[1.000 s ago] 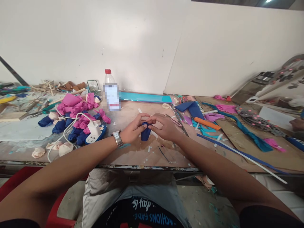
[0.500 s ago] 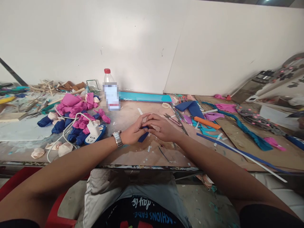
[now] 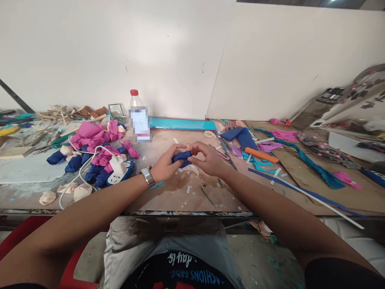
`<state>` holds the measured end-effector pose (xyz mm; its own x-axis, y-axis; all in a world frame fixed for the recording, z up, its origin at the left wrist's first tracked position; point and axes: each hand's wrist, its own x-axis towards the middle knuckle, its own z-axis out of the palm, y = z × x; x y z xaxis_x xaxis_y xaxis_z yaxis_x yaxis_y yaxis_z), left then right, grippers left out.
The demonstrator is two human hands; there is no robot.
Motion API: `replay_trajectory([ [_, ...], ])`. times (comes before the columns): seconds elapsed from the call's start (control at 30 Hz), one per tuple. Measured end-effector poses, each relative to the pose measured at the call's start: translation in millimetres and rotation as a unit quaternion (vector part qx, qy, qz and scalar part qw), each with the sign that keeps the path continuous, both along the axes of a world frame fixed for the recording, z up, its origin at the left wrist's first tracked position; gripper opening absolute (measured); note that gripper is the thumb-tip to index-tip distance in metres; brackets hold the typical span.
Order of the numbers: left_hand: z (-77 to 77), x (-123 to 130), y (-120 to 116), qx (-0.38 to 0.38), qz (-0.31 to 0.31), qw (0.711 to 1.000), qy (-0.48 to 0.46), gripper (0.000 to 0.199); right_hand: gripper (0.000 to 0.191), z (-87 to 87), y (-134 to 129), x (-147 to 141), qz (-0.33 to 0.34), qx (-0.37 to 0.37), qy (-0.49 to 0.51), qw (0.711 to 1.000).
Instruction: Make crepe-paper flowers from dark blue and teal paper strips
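Above the middle of the table, a dark blue piece of crepe paper, gathered into a small roll, is held between my two hands. My left hand, with a metal watch at the wrist, is closed on its left end between thumb and fingers. My right hand pinches the right end, thumb in front. Left of my hands lies a heap of pink crumpled paper flowers with dark blue paper flowers among them. Several cream ones sit near the table's front edge.
A white plug with its cable sits in a power strip at the left. Behind stands a red-capped bottle. To the right lie an orange utility knife, scissors, blue paper strips and a long white stick.
My fingers have shifted on the blue paper and moved a little apart. More of the paper now shows between the hands, as a bunched roll.
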<state>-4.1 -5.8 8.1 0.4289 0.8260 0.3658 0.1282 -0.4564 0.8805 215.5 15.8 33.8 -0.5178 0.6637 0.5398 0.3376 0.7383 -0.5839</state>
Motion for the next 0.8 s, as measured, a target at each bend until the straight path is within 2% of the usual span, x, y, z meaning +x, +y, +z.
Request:
replay_trajectory([
  [0.1,-1.9,-0.1,3.2,-0.006,0.018,1.000,-0.016,0.048,0.031,-1.8,2.0,0.1,-0.012,-0.028,0.026,0.999],
  [0.23,-4.1,0.8,9.2,-0.042,0.039,0.995,-0.087,0.047,0.030,-4.2,5.4,1.0,-0.038,-0.044,0.052,0.997],
  [0.37,-5.8,2.0,14.7,-0.099,0.038,0.985,-0.136,0.051,0.034,-9.8,11.3,2.8,-0.061,-0.062,0.091,0.992],
  [0.5,-8.5,3.2,17.5,-0.109,0.028,0.983,-0.142,0.054,0.037,-16.5,17.7,3.9,-0.071,-0.087,0.123,0.986],
  [0.6,-10.3,3.1,16.6,-0.082,0.042,0.990,-0.105,0.051,0.035,-18.4,19.4,3.6,-0.081,-0.092,0.127,0.984],
  [0.73,-9.0,0.5,12.1,0.017,0.138,0.990,-0.026,0.049,0.029,-15.2,16.1,3.0,-0.101,-0.066,0.100,0.988],
  [0.8,-6.5,-0.9,9.0,0.075,0.158,0.985,0.001,0.050,0.026,-11.7,12.8,2.8,-0.103,-0.048,0.064,0.991],
])
